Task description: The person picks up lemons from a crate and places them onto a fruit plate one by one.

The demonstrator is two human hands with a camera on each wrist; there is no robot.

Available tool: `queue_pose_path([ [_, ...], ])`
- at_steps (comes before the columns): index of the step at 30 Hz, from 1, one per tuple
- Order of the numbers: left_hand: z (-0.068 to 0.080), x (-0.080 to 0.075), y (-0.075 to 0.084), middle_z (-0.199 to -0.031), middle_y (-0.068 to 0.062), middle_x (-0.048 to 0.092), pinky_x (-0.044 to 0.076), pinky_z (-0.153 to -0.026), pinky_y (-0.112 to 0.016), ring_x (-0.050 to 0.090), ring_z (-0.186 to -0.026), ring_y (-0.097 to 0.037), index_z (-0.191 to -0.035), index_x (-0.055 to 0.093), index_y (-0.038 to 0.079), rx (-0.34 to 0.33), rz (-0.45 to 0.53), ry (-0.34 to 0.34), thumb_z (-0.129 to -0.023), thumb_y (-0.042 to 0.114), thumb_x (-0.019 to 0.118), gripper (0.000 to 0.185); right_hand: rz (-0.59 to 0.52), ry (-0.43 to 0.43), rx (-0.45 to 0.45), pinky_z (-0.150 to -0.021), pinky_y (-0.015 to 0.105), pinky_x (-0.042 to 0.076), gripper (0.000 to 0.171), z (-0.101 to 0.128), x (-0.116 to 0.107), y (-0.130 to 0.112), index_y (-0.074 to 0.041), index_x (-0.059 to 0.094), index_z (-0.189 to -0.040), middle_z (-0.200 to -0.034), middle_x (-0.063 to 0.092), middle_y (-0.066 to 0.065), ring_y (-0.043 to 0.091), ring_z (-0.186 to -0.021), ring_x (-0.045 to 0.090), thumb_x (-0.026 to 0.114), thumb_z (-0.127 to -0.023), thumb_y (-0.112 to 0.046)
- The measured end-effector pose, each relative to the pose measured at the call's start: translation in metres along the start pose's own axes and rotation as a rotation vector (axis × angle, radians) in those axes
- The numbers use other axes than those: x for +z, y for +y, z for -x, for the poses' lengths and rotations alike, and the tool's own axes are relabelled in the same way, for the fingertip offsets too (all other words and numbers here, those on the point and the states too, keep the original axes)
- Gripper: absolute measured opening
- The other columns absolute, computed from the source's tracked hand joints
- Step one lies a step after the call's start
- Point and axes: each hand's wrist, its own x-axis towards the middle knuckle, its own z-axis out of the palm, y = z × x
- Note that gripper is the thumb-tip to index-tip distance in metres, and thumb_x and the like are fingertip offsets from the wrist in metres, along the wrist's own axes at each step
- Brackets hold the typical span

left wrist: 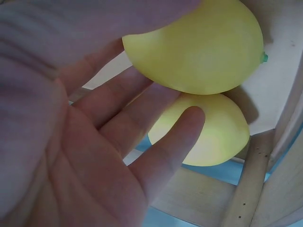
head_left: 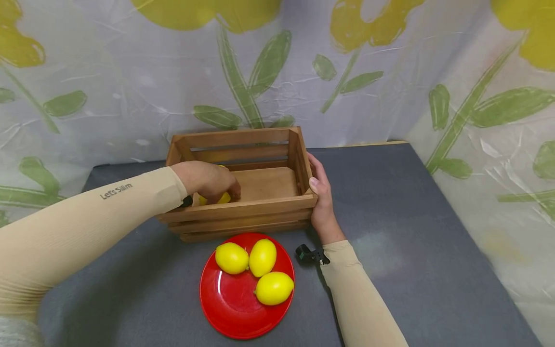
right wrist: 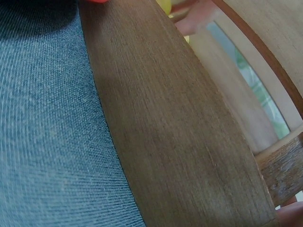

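A slatted wooden crate [head_left: 243, 208] stands on the table behind a red plate [head_left: 225, 308]. My left hand [head_left: 208, 178] reaches down into its left part. In the left wrist view, the thumb lies over one yellow lemon [left wrist: 203, 52] and fingers pass behind it, gripping it. A second lemon [left wrist: 213, 137] lies just below, partly covered by a fingertip. My right hand [head_left: 322, 202] holds the crate's right end, its thumb at the top edge and the fingers along the outer side. In the right wrist view only bits of that hand show beside the crate wall [right wrist: 165, 113].
Three lemons [head_left: 271, 288] sit on the red plate, just in front of the crate. Grey table surface [head_left: 390, 250] extends to the right. Behind the table hangs a pale sheet [head_left: 143, 86] with painted flowers, close to the crate's back.
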Motion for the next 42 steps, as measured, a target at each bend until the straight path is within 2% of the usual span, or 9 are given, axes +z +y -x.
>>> queue_pose_path([
  [11, 0.0, -0.001, 0.0, -0.147, -0.008, 0.069, 0.049, -0.12, -0.056, 0.064, -0.132, -0.03, -0.141, 0.072, 0.019, 0.002, -0.029, 0.004, -0.093, -0.011, 0.064, 0.057, -0.004, 0.003, -0.004, -0.119, 0.055, 0.034, 0.078, -0.001, 0.0, 0.0, -0.022, 0.043, -0.164, -0.165, 0.045, 0.005, 0.032, -0.145, 0.045, 0.043, -0.092, -0.049],
  [18, 0.0, 0.0, 0.001, -0.147, -0.008, 0.068, 0.047, -0.12, -0.059, 0.061, -0.126, -0.029, -0.141, 0.073, 0.022, -0.029, -0.048, 0.006, -0.093, -0.009, 0.065, 0.057, -0.004, 0.011, -0.001, -0.12, 0.056, 0.033, 0.079, -0.002, -0.001, 0.002, -0.021, 0.044, -0.164, -0.164, 0.046, 0.005, 0.031, -0.144, 0.046, 0.044, -0.09, -0.051],
  [25, 0.001, 0.001, 0.003, -0.142, -0.007, 0.07, 0.049, -0.119, -0.058, 0.06, -0.116, -0.026, -0.142, 0.073, 0.023, -0.039, -0.088, -0.003, -0.093, -0.009, 0.067, 0.059, -0.015, 0.006, -0.004, -0.118, 0.057, 0.034, 0.079, -0.001, -0.001, 0.002, -0.019, 0.043, -0.165, -0.165, 0.046, 0.009, 0.037, -0.144, 0.045, 0.044, -0.091, -0.049],
  [28, 0.003, -0.001, 0.003, -0.143, -0.008, 0.069, 0.05, -0.118, -0.055, 0.061, -0.12, -0.026, -0.142, 0.073, 0.022, -0.037, -0.069, 0.008, -0.092, -0.01, 0.069, 0.059, -0.012, 0.001, -0.006, -0.118, 0.057, 0.035, 0.078, -0.001, 0.0, 0.002, -0.02, 0.043, -0.165, -0.165, 0.046, 0.009, 0.039, -0.144, 0.045, 0.043, -0.091, -0.048],
  [32, 0.012, -0.007, 0.007, -0.142, -0.01, 0.068, 0.053, -0.115, -0.052, 0.061, -0.124, -0.028, -0.143, 0.07, 0.017, -0.04, -0.02, 0.051, -0.091, -0.009, 0.075, 0.059, -0.007, -0.003, -0.014, -0.118, 0.056, 0.035, 0.077, -0.001, 0.001, 0.001, -0.02, 0.043, -0.165, -0.165, 0.045, 0.008, 0.036, -0.144, 0.045, 0.042, -0.092, -0.047],
  [36, 0.024, -0.016, 0.01, -0.143, -0.013, 0.067, 0.059, -0.097, -0.043, 0.06, -0.113, -0.029, -0.145, 0.068, 0.015, -0.036, -0.021, 0.137, -0.087, -0.011, 0.074, 0.064, -0.016, 0.003, -0.016, -0.118, 0.055, 0.034, 0.078, -0.001, 0.001, 0.001, -0.019, 0.043, -0.165, -0.165, 0.046, 0.008, 0.033, -0.144, 0.045, 0.042, -0.092, -0.047],
  [39, 0.033, -0.02, 0.012, -0.147, -0.014, 0.065, 0.057, -0.084, -0.037, 0.059, -0.109, -0.029, -0.145, 0.068, 0.017, -0.023, -0.04, 0.2, -0.086, -0.012, 0.071, 0.066, -0.022, 0.006, -0.011, -0.118, 0.054, 0.034, 0.078, -0.002, 0.0, 0.001, -0.019, 0.043, -0.164, -0.164, 0.046, 0.008, 0.034, -0.144, 0.045, 0.042, -0.092, -0.046],
  [42, 0.042, -0.022, 0.014, -0.148, -0.014, 0.064, 0.058, -0.083, -0.038, 0.059, -0.111, -0.028, -0.146, 0.068, 0.017, -0.006, -0.048, 0.241, -0.086, -0.012, 0.073, 0.066, -0.021, 0.007, -0.008, -0.118, 0.054, 0.034, 0.077, -0.002, -0.001, 0.002, -0.019, 0.043, -0.165, -0.165, 0.046, 0.008, 0.035, -0.144, 0.045, 0.042, -0.092, -0.046],
])
